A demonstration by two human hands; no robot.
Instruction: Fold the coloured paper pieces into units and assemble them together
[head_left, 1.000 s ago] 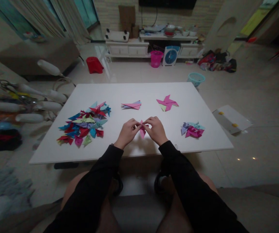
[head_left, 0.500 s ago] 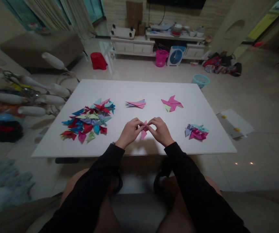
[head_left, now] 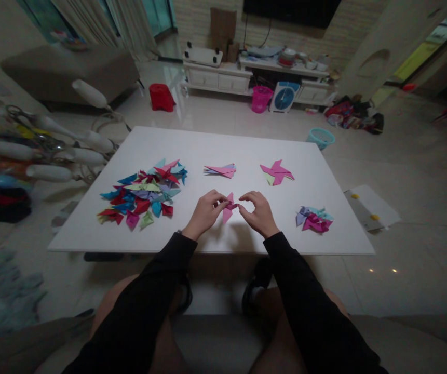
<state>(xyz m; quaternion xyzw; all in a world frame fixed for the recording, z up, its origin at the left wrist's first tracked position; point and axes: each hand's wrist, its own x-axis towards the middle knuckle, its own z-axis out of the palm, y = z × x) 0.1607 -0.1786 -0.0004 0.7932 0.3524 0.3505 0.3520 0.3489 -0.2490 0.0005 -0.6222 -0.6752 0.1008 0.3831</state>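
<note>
Between my hands, over the near middle of the white table [head_left: 192,239], is a pink folded paper piece [head_left: 228,213] with pointed arms. My left hand [head_left: 206,212] pinches its left side between thumb and fingers. My right hand [head_left: 260,212] is by its right tip, thumb and index finger apart; I cannot tell whether the thumb touches the paper. Beyond them lies a small stack of folded paper strips [head_left: 221,170], pink on top. To its right is a flat pink and pale green paper pinwheel [head_left: 276,172].
A heap of multicoloured folded paper pieces [head_left: 141,193] covers the table's left part. A smaller pile in purple, light blue and magenta [head_left: 315,221] sits near the right edge. A turquoise basket [head_left: 320,137] stands on the floor past the far right corner.
My right thumb and index finger have parted from their pinch on the pink paper. The paper has turned slightly, and its pointed arms show more. The camera view has shifted a little.
</note>
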